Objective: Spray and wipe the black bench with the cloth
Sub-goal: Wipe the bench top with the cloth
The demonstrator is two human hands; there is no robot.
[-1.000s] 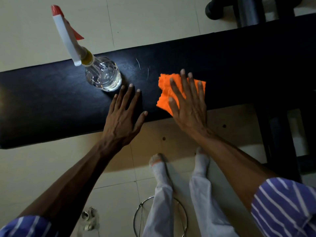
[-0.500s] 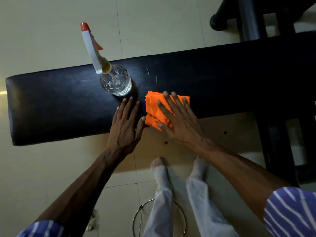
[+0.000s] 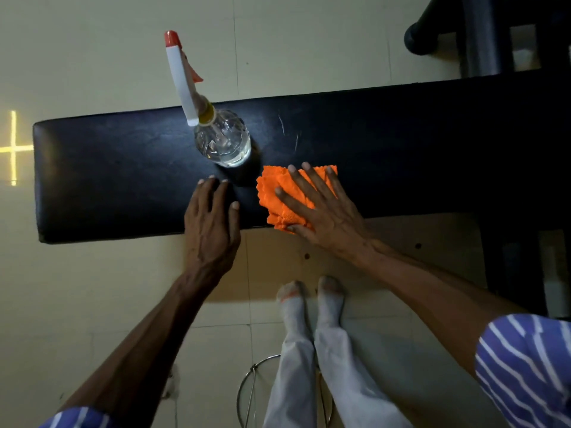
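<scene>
We see a clear spray bottle [image 3: 222, 140] standing on the black bench [image 3: 401, 143], its white trigger head with the red nozzle tip leaning up and away toward the far side; it sits just beyond our two hands and just left of the cloth, so it is the nearest thing in the cloth's path to the left. Beyond the bench's right end a dark metal frame [image 3: 482, 35] rises over the pale tiled floor [image 3: 92, 57], and below us are light trouser legs [image 3: 309, 350] and a chrome ring [image 3: 247, 393] (part of a stool, perhaps; we cannot tell). The bench runs long from left to right across the view, its rounded left end in sight, its right end passing out of frame. The orange cloth [image 3: 278, 193], folded into a rough square with scalloped edges, lies on the bench's near edge, a corner hanging slightly over it. Our right hand [image 3: 321, 205] lies flat on the cloth, fingers spread and straight, pressing it down. Our left hand [image 3: 213, 217] rests flat on the bench just left of the cloth, fingers straight, holding nothing. Striped blue sleeves [image 3: 525, 366] show at both arms.
</scene>
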